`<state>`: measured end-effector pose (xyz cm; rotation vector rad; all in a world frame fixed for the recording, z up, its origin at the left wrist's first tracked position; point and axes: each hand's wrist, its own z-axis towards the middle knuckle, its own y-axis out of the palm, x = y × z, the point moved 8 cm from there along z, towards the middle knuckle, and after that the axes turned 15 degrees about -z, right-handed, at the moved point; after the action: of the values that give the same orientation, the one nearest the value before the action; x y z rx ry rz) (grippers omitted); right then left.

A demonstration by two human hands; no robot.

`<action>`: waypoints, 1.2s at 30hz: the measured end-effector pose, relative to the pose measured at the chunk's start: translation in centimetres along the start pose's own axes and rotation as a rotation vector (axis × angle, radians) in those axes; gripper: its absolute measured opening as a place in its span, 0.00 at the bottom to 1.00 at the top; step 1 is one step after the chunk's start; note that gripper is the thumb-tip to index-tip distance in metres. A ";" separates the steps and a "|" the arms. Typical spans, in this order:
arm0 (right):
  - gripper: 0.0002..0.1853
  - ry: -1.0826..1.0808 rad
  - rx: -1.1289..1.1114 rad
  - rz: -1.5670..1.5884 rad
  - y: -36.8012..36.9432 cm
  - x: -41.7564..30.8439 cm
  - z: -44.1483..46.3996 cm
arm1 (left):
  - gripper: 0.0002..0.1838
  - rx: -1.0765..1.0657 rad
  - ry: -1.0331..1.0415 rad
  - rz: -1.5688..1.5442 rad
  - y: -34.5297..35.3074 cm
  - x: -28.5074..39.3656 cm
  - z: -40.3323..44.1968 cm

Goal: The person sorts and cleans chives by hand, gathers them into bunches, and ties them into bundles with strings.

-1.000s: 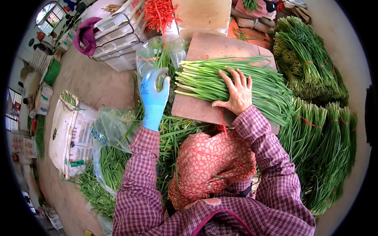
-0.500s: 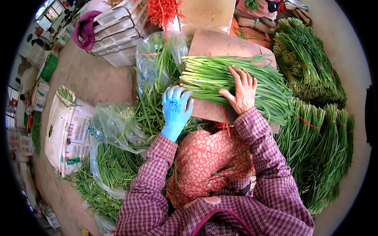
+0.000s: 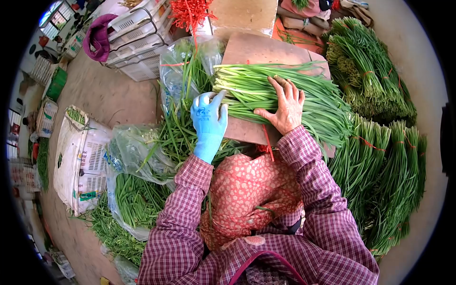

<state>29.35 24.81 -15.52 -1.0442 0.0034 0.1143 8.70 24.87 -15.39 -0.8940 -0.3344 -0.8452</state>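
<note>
The bare right hand (image 3: 286,108) lies spread on long green leaves (image 3: 259,95) atop a flat brown board (image 3: 270,50). The blue-gloved left hand (image 3: 209,115) curls by their pale ends; I can't tell if it grips.

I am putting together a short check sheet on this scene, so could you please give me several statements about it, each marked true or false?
1. The right hand lies on the green stalks on the brown board. True.
2. Both hands wear gloves. False: only the left hand does, a blue glove; the right is bare.
3. The stalks' pale ends point to the right of the picture. False: they point left.
4. Tied bundles with red ties are to the right of the board. True.
5. A purple cloth lies on the board. False: the purple cloth is by the white crates, at upper left.
</note>
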 end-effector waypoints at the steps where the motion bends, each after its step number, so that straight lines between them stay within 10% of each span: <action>1: 0.50 -0.002 -0.002 0.007 0.0 0.0 0.0 | 0.15 0.000 0.000 0.000 0.0 0.0 0.0; 29: 0.42 0.012 0.044 0.045 0.6 0.9 1.0 | 0.05 -0.067 0.454 0.116 2.4 0.8 3.8; 36: 0.42 0.011 0.025 0.059 0.0 0.4 0.8 | 0.04 0.136 -0.005 -0.266 -3.0 -6.1 3.5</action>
<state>29.73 25.52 -15.13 -1.0203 0.0458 0.1616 2.77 29.70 -15.21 -0.7336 -0.5168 -1.0520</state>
